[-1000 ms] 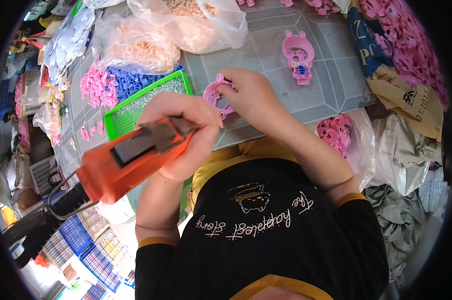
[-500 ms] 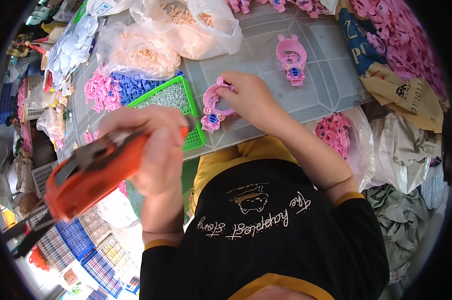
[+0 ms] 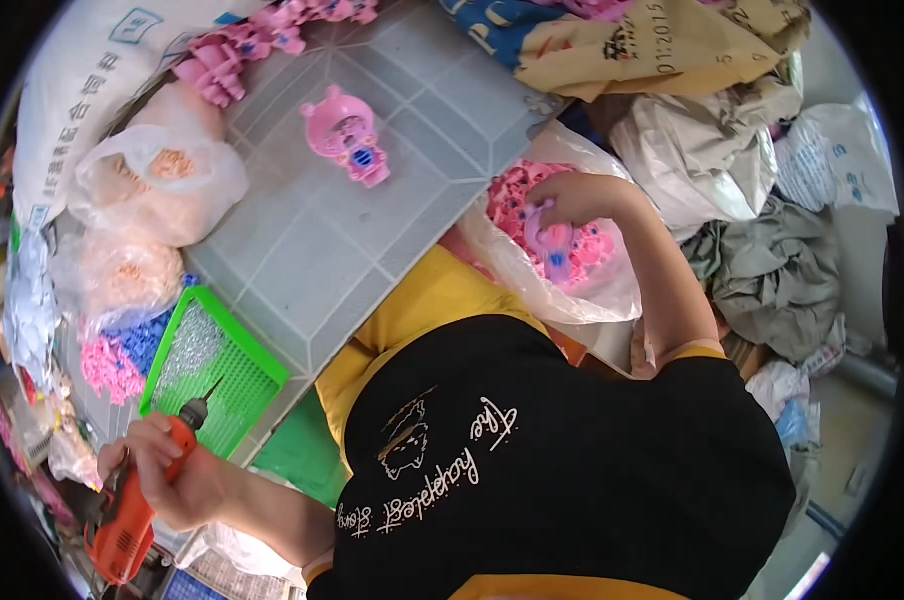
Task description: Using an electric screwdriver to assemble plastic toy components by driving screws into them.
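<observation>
At the lower left, my left hand (image 3: 172, 475) is wrapped round an orange electric screwdriver (image 3: 127, 525), its bit pointing up toward a green perforated basket (image 3: 272, 375) with small silvery screws (image 3: 194, 345). My right hand (image 3: 577, 197) reaches over an open clear plastic bag (image 3: 612, 305) hanging by the table edge. Its fingers grip a pink plastic toy part (image 3: 537, 235), ring-shaped with a blue patch; blur softens its outline. Similar pink pieces (image 3: 512, 195) fill the bag below. Another pink toy part (image 3: 339, 125), with ears and a blue centre, lies on the table.
Small blue parts (image 3: 144, 340) and pink parts (image 3: 110, 368) lie in piles beside the basket. Translucent bags (image 3: 157, 185) of peach-coloured pieces stand on the grey table (image 3: 272, 265). A row of pink assemblies (image 3: 212, 70) lines the far edge. Sacks (image 3: 692, 150) crowd the right.
My right hand has carried the pink toy part from beside the basket to over the bag. My left hand has lowered the screwdriver away from the table. The view has turned rightward.
</observation>
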A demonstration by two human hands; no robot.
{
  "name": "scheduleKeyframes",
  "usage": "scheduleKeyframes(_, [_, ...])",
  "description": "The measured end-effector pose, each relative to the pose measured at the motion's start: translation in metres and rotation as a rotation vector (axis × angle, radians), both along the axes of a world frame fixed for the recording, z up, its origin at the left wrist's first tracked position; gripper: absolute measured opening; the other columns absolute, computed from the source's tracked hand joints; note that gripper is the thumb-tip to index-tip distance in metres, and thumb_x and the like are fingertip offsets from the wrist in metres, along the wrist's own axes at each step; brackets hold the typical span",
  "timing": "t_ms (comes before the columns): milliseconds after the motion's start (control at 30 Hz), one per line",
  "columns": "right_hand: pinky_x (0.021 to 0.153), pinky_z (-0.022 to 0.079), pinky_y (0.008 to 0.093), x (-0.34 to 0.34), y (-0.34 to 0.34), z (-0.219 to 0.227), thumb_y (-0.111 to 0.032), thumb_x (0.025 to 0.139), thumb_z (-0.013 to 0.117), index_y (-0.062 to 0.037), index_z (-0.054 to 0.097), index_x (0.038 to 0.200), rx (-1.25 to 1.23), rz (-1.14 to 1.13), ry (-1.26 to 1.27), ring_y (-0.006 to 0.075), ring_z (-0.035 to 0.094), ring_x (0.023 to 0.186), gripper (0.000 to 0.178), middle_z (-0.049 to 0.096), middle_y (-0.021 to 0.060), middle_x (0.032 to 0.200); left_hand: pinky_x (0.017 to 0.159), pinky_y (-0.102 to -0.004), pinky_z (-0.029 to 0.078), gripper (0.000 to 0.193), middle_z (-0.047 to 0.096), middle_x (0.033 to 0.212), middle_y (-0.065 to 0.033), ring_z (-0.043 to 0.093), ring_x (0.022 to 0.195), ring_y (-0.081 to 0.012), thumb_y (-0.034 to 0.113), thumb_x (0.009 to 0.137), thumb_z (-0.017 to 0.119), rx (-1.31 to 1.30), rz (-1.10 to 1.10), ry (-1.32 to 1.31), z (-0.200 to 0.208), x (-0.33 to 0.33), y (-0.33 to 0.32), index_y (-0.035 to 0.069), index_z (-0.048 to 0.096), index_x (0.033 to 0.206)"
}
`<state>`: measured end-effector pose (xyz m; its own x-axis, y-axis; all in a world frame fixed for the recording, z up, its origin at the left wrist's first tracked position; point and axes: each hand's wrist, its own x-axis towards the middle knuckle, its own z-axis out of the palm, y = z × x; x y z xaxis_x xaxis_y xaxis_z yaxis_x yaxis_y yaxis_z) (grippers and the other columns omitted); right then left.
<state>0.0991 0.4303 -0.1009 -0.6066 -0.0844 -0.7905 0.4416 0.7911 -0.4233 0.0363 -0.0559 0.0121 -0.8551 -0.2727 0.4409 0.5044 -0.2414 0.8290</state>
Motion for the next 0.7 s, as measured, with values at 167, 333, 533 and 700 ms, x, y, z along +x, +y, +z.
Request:
scheduleKeyframes(167, [0.070,0.057,0.0346,0.048,0.048,-0.133,-0.019,0.081,0.064,-0.0028,0.057,0.124,0.097,-0.831,0.197,0.0217,0.068,0.079,0.047,0.066,0.0151,0.102,0.058,-0.0285,0.033,0.022,0.036,0.059,-0.0020,0.039,0.054,-0.0122,0.003,0.077,0.056,-0.008,-0.014,-0.046,0.000,-0.001,0.016,0.001,0.054,0.099])
scheduleKeyframes(333, [0.059,0.056,0.0413,0.062,0.067,-0.254,-0.015,0.082,0.065,0.0000,0.058,0.115,0.449,-0.975,0.401,0.0300,0.069,0.068,0.037,0.068,0.0218,0.091,0.059,-0.0279,0.035,0.022,0.037,0.059,-0.0022,0.039,0.053,-0.0120,0.003,0.076,0.056,-0.092,-0.037,-0.031,-0.002,-0.002,0.023,0.000,0.053,0.097])
scheduleKeyframes(533, [0.084,0.054,0.0451,0.052,0.064,-0.275,-0.029,0.080,0.072,-0.0038,0.039,0.132,0.380,-1.060,0.338,0.0426,0.061,0.107,0.067,0.055,0.0293,0.124,0.056,-0.0293,0.039,0.024,0.044,0.058,-0.0065,0.043,0.049,-0.0139,0.002,0.073,0.056,-0.113,0.048,-0.016,-0.002,-0.010,0.027,-0.001,0.051,0.096])
scheduleKeyframes(700, [0.086,0.053,0.0455,0.059,0.054,-0.198,-0.020,0.078,0.059,0.0004,0.058,0.117,0.865,-0.033,0.590,0.0411,0.063,0.100,0.044,0.063,0.0275,0.110,0.056,-0.0307,0.041,0.024,0.048,0.060,-0.0077,0.046,0.050,-0.0149,0.001,0.073,0.056,-0.079,0.024,0.001,0.009,-0.011,0.019,-0.001,0.050,0.096])
